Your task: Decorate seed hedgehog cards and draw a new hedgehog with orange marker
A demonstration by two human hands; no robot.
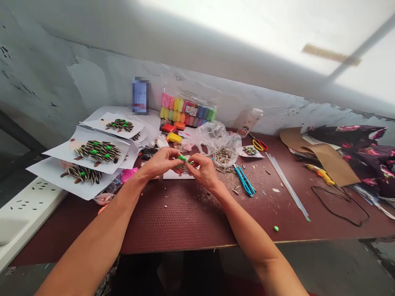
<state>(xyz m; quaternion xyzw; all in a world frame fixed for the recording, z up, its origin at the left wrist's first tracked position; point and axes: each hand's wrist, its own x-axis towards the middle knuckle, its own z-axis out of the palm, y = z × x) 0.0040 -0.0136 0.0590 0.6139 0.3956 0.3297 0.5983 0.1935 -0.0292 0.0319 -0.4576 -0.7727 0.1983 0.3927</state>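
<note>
My left hand [162,163] and my right hand [203,167] meet over the middle of the table. Both are closed, fingertips pinching bright green modelling clay [182,158]; something clear, like its wrapper, seems to be around it. Beneath them lies a white card [173,175], its picture mostly hidden by my fingers. Just right of my right hand, a clear plastic bag [212,133] holds striped sunflower seeds [224,155], some spilled on the table. A blue box cutter [243,181] lies beside the seeds.
Left, stacked paper sheets [58,152] carry seed hedgehogs with green dots, near a white power strip [31,205]. Behind are coloured clay packs [188,111] and a white bottle [249,121]. Rightward lie scissors [259,144], glue sticks [288,187], a corded yellow glue gun [322,174] and a green clay ball [276,228].
</note>
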